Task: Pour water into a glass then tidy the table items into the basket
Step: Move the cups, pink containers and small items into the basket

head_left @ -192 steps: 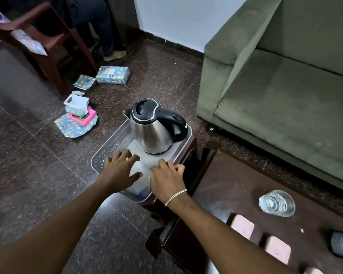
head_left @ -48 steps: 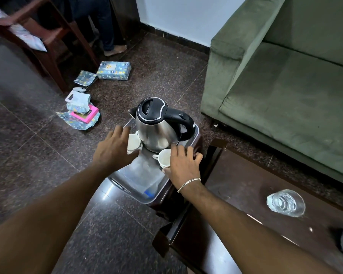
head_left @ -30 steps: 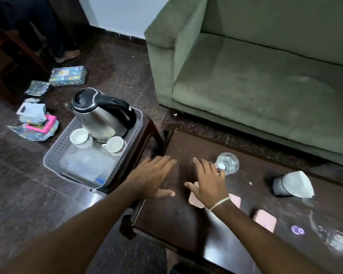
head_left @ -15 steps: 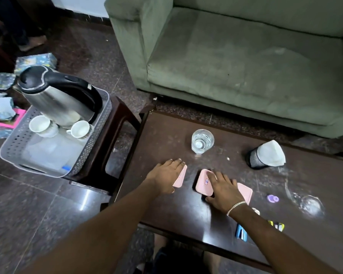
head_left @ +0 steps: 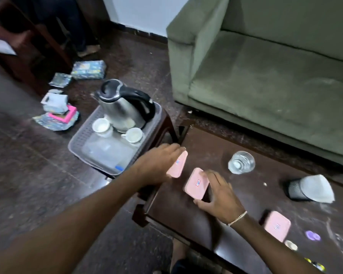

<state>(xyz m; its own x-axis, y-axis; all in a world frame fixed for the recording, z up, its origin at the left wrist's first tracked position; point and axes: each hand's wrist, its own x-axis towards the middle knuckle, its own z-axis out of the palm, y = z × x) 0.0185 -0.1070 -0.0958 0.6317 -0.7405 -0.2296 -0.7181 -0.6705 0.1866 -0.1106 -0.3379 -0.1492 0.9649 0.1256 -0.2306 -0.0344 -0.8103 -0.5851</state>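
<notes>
My left hand [head_left: 156, 165] grips a pink lidded box [head_left: 178, 165] lifted over the dark table's [head_left: 206, 147] left end. My right hand [head_left: 220, 196] grips a second pink box [head_left: 196, 182], tilted off the table. A third pink box [head_left: 277, 225] lies flat at the near right. The glass of water [head_left: 241, 162] stands upright behind my right hand. The grey basket [head_left: 81, 139] sits on a stool to the left and holds a steel kettle [head_left: 123, 107], two white cups [head_left: 101, 125] [head_left: 134, 134] and a clear lidded container [head_left: 107, 153].
A black mesh holder with white paper [head_left: 307, 187] lies on the table's right side. Small purple caps [head_left: 312, 235] and other bits sit near the right edge. A green sofa [head_left: 265, 76] stands behind the table. Wrapped packets and boxes [head_left: 57, 111] litter the floor to the left.
Both hands have closed on pink boxes and lifted them off the table, moving left toward the basket. The view has swung left.
</notes>
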